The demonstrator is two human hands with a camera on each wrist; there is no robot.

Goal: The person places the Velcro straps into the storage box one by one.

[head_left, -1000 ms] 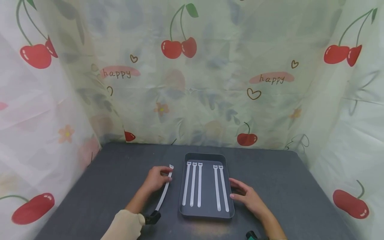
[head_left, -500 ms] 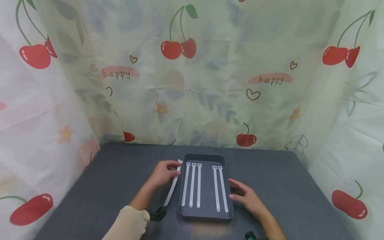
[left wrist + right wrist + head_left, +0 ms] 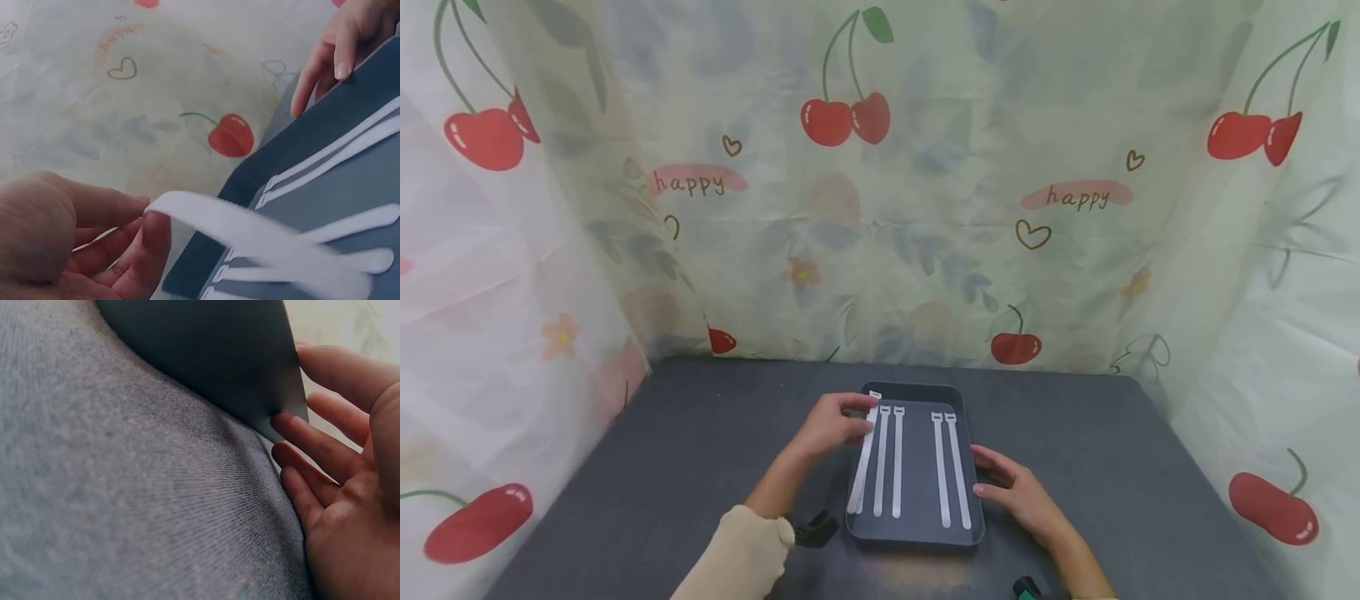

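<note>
My left hand [image 3: 831, 429] pinches a white hook-and-loop cable tie [image 3: 231, 222] near its slotted head, between thumb and fingers. In the head view this tie hangs over the left part of a dark grey tray [image 3: 917, 543], overlapping the leftmost tie there and largely covering it. Two more white ties [image 3: 897, 467] lie side by side right of it, and another pair [image 3: 956, 471] lies toward the tray's right side. At the tray's right wall, my right hand [image 3: 1018, 496] rests its fingertips against the outside, fingers extended and loosely spread.
The tray stands on a dark grey tabletop [image 3: 1075, 433]. A gap of bare tray floor [image 3: 919, 475] separates the left ties from the right pair. Cherry-printed curtains [image 3: 880, 250] enclose the table at the back and both sides. A black wrist strap [image 3: 816, 529] sits by the left cuff.
My left hand has carried the held tie rightward, from beside the tray to above its left part. The right hand stays at the tray's right wall, and the tray has not visibly moved.
</note>
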